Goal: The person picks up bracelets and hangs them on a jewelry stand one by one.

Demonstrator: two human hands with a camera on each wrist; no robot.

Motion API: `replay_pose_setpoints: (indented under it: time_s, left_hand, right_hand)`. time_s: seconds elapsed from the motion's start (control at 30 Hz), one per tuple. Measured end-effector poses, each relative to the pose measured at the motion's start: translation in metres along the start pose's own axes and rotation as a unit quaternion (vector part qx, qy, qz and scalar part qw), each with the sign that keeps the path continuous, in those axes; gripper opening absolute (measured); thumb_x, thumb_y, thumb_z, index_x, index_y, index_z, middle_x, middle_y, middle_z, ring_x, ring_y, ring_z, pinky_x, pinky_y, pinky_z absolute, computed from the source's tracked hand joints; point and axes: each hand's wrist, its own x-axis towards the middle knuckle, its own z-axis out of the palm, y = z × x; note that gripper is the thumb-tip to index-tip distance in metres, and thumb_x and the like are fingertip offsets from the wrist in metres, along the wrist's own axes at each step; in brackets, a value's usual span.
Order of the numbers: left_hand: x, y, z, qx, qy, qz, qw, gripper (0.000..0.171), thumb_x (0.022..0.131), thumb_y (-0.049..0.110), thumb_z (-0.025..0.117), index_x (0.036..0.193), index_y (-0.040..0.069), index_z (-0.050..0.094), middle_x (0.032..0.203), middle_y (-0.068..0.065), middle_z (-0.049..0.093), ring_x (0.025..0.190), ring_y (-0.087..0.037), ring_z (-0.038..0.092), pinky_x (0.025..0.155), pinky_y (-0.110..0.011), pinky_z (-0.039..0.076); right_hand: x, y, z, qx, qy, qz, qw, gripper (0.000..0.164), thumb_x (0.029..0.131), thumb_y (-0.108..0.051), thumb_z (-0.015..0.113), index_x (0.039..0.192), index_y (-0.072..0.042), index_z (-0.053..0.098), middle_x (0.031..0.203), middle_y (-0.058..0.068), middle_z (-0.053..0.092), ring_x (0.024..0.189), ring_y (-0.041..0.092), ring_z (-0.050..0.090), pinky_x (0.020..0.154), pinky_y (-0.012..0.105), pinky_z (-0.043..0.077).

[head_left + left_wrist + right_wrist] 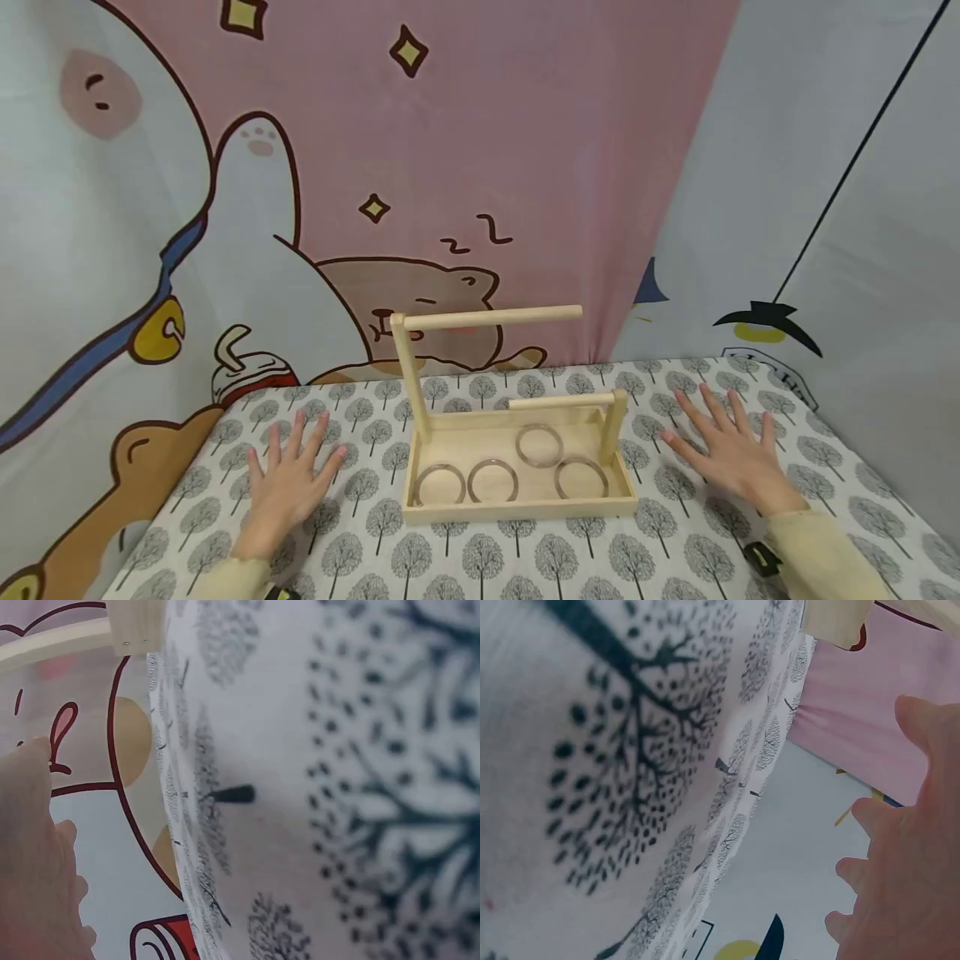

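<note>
A pale wooden tray rack (517, 510) stands between my two hands in the head view. A tall post at its left bears a long horizontal bar (495, 317), and a short post at its right bears a lower bar (555, 402). Several translucent rings (492, 481) lie on the tray floor; both bars are bare. My left hand (288, 483) rests palm down left of the tray, fingers spread, holding nothing. To the right of the tray my right hand (735, 458) lies likewise with fingers spread. Each wrist view shows the matching hand, left (34, 855) and right (904, 862), beside the cloth.
A white cloth (360, 533) printed with grey trees covers the table. Behind it hangs a curtain (525, 167) with cartoon animals, meeting the table's far edge. Dark straps sit near both cuffs, the right one (762, 558) showing more fully.
</note>
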Motion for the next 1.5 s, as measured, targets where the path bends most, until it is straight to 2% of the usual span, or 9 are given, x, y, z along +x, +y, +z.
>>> replay_pose_setpoints:
  time_s: [0.13, 0.47, 0.6, 0.73, 0.83, 1.0, 1.17, 1.37, 1.5]
  left_hand:
    - [-0.001, 0.004, 0.001, 0.000, -0.002, 0.004, 1.0000, 0.076, 0.097, 0.063, 0.032, 0.157, 0.020, 0.011, 0.159, -0.018, -0.002, 0.139, -0.045, -0.016, 0.098, -0.062, -0.027]
    - [-0.001, 0.020, 0.003, -0.035, -0.013, 0.015, 0.9992, 0.074, 0.099, 0.060, 0.032, 0.156, 0.017, 0.015, 0.159, -0.020, 0.001, 0.140, -0.047, -0.010, 0.102, -0.068, -0.017]
    - [0.000, 0.031, 0.007, -0.062, -0.018, 0.037, 0.9972, 0.073, 0.100, 0.056, 0.035, 0.156, 0.014, 0.015, 0.159, -0.021, 0.004, 0.140, -0.049, -0.003, 0.102, -0.074, -0.005]
    - [0.000, 0.047, 0.012, -0.093, -0.013, 0.063, 0.9936, 0.071, 0.101, 0.050, 0.038, 0.154, 0.007, 0.020, 0.157, -0.023, 0.014, 0.138, -0.053, 0.012, 0.104, -0.073, 0.011]
    - [0.000, 0.059, 0.015, -0.130, -0.019, 0.080, 0.9881, 0.071, 0.100, 0.049, 0.041, 0.154, 0.007, 0.023, 0.156, -0.023, 0.019, 0.136, -0.052, 0.020, 0.102, -0.072, 0.019]
    - [0.002, 0.074, 0.019, -0.181, -0.062, 0.114, 0.9748, 0.072, 0.099, 0.047, 0.047, 0.154, 0.007, 0.022, 0.156, -0.022, 0.016, 0.137, -0.049, 0.020, 0.100, -0.073, 0.021]
    - [0.002, 0.081, 0.024, -0.213, -0.098, 0.151, 0.9603, 0.076, 0.097, 0.043, 0.052, 0.154, 0.006, 0.018, 0.155, -0.024, 0.015, 0.139, -0.046, 0.020, 0.102, -0.069, 0.021]
    - [0.000, 0.088, 0.031, -0.225, -0.134, 0.200, 0.9442, 0.096, 0.092, 0.045, 0.060, 0.153, -0.003, 0.003, 0.156, -0.027, 0.003, 0.141, -0.047, 0.007, 0.107, -0.064, 0.013]
    - [-0.001, 0.093, 0.033, -0.228, -0.166, 0.197, 0.9390, 0.112, 0.086, 0.050, 0.065, 0.151, -0.003, -0.008, 0.155, -0.025, -0.011, 0.141, -0.045, -0.005, 0.109, -0.061, 0.005]
  right_hand:
    - [-0.003, 0.001, 0.001, 0.007, 0.011, -0.007, 1.000, 0.077, 0.098, -0.058, 0.039, 0.157, -0.021, 0.007, 0.159, 0.021, -0.002, 0.139, 0.044, -0.019, 0.096, 0.064, -0.028]
    - [-0.005, -0.006, -0.002, 0.029, 0.090, -0.061, 0.994, 0.067, 0.100, -0.043, 0.048, 0.155, -0.014, 0.022, 0.153, 0.028, 0.022, 0.141, 0.047, 0.009, 0.107, 0.065, -0.010]
    - [-0.003, -0.012, -0.003, 0.077, 0.124, -0.113, 0.983, 0.055, 0.100, -0.030, 0.052, 0.148, -0.007, 0.037, 0.139, 0.030, 0.041, 0.129, 0.051, 0.031, 0.103, 0.072, 0.013]
    - [-0.003, -0.022, -0.003, 0.127, 0.145, -0.152, 0.969, 0.042, 0.100, -0.016, 0.053, 0.137, 0.000, 0.048, 0.129, 0.026, 0.053, 0.115, 0.048, 0.047, 0.090, 0.068, 0.035]
    - [-0.004, -0.030, -0.003, 0.155, 0.139, -0.150, 0.967, 0.038, 0.100, -0.013, 0.053, 0.134, 0.003, 0.050, 0.129, 0.023, 0.055, 0.114, 0.045, 0.050, 0.088, 0.066, 0.039]
    - [-0.006, -0.042, -0.005, 0.194, 0.130, -0.148, 0.961, 0.034, 0.100, -0.011, 0.051, 0.131, 0.003, 0.052, 0.125, 0.021, 0.057, 0.113, 0.040, 0.052, 0.088, 0.064, 0.040]
    - [-0.009, -0.052, -0.003, 0.201, 0.137, -0.148, 0.959, 0.029, 0.100, -0.010, 0.051, 0.126, 0.001, 0.056, 0.119, 0.014, 0.062, 0.109, 0.033, 0.054, 0.087, 0.059, 0.043]
    - [-0.014, -0.065, 0.001, 0.190, 0.150, -0.168, 0.956, 0.023, 0.098, -0.007, 0.055, 0.119, -0.005, 0.063, 0.116, 0.004, 0.065, 0.106, 0.024, 0.059, 0.085, 0.048, 0.049]
    - [-0.016, -0.073, 0.002, 0.197, 0.146, -0.188, 0.951, 0.019, 0.096, -0.006, 0.058, 0.113, -0.009, 0.067, 0.110, -0.003, 0.067, 0.101, 0.018, 0.062, 0.081, 0.042, 0.053]
